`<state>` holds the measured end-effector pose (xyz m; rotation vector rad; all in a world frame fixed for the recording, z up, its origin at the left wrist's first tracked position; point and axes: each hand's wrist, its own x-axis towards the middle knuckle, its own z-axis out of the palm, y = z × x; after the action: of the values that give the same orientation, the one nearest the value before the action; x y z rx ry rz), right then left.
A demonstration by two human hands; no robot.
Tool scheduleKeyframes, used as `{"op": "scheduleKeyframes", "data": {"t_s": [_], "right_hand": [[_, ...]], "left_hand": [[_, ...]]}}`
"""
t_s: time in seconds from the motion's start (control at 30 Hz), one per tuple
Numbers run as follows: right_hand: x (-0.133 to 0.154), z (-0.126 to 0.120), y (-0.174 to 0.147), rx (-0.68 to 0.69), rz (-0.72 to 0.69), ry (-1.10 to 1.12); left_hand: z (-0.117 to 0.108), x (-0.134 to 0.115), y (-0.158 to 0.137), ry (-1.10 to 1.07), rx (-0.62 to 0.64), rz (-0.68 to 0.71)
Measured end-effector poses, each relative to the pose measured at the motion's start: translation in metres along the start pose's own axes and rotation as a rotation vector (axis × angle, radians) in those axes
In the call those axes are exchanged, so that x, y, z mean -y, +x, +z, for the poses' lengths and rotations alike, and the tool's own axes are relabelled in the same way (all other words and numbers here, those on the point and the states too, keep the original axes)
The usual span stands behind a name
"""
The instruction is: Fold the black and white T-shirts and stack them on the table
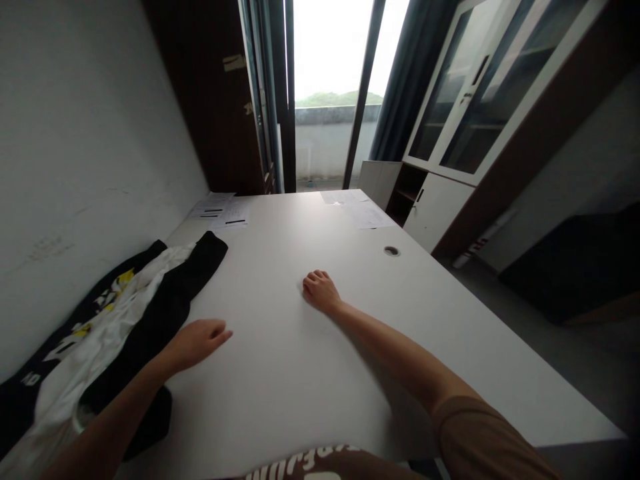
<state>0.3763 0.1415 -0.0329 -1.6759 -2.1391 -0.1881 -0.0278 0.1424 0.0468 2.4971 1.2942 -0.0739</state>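
Note:
My left hand is closed in a loose fist, thumb side up, over the left part of the white table. Nothing shows in its fingers. Right beside it lies a black and white garment with yellow patches, stretched along the wall; my left forearm passes over its near end. My right hand is farther out, near the middle of the tabletop, with its fingers curled down against the surface. A faint pale edge shows at its fingertips, but what the hand covers, if anything, is hidden.
Printed papers lie at the far left corner, and more sheets at the far right. A round cable hole sits near the right edge. Beyond stand a white cabinet with a lower door ajar, dark curtains and a glass door.

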Motion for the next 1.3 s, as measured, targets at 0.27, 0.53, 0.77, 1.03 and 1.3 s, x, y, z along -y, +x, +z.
{"op": "scheduleKeyframes", "data": {"t_s": [0.27, 0.53, 0.77, 1.03, 1.3], "right_hand": [[-0.004, 0.002, 0.0, -0.022, 0.009, 0.105], [-0.022, 0.013, 0.001, -0.12, 0.084, 0.184], [-0.023, 0.018, -0.001, -0.074, -0.013, 0.232], [-0.017, 0.011, -0.003, -0.022, -0.006, 0.282], [-0.018, 0.006, -0.003, 0.001, -0.018, 0.322]], "left_hand": [[0.057, -0.049, 0.148, -0.08, -0.351, 0.344], [0.083, -0.075, 0.188, -0.085, -0.445, 0.355], [0.083, -0.069, 0.179, -0.103, -0.452, 0.375], [0.082, -0.077, 0.17, -0.092, -0.448, 0.413], [0.08, -0.076, 0.169, -0.144, -0.439, 0.402]]}}
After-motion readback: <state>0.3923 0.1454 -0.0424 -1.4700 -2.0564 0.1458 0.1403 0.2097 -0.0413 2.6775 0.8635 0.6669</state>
